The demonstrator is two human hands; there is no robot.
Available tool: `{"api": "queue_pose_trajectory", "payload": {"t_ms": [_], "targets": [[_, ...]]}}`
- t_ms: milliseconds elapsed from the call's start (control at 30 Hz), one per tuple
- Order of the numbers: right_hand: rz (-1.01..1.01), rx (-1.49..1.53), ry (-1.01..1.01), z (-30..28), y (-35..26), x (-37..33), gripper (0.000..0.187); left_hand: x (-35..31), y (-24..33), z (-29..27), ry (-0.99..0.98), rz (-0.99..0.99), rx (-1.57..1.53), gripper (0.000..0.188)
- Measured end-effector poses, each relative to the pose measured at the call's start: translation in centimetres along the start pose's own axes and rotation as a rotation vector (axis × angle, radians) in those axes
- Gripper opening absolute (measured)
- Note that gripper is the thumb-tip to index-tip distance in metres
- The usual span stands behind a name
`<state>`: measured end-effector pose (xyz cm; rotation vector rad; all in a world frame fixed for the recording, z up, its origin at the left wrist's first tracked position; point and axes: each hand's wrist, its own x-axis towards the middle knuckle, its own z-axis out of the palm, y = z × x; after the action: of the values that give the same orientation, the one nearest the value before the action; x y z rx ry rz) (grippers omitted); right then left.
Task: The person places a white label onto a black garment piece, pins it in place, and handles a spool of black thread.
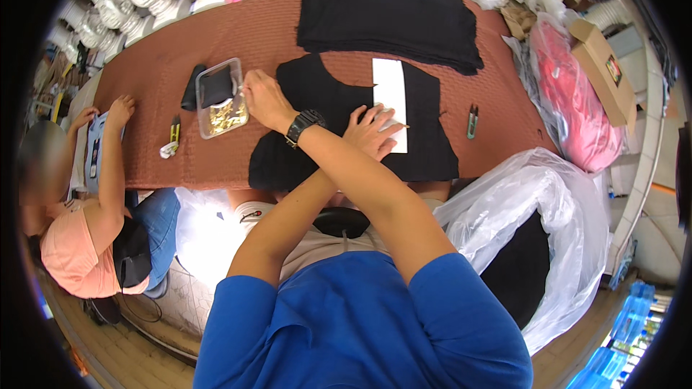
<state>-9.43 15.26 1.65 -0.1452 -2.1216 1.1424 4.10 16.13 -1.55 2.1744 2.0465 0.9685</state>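
Left hand point(371, 133) lies flat, fingers spread, on the white strip point(389, 83), laid over black fabric point(324, 101); right hand point(264, 101) curls beside the clear box point(201, 119), grip indeterminable. Placement appears done; black cloth point(382, 21) beyond seems unworked.

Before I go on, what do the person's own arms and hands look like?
Short, plain blue sleeves cover the upper arms, leaving both forearms bare. The right wrist wears a chunky black watch. Neither the left hand nor the right hand wears a glove. Rings are too small to tell from this view.
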Motion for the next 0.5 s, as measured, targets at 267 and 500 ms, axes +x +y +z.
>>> {"api": "queue_pose_trajectory", "payload": {"t_ms": [267, 500], "targets": [[0.096, 0.091, -0.157, -13.4, -2.2, -1.3, 0.014, -1.5, -3.0, 3.0, 0.106, -0.014, -0.17, 0.04], [0.442, -0.099, -0.274, -29.4, 2.9, -6.3, 0.009, -0.2, -0.2, -0.1, 0.012, 0.003, 0.122, 0.04]]}}
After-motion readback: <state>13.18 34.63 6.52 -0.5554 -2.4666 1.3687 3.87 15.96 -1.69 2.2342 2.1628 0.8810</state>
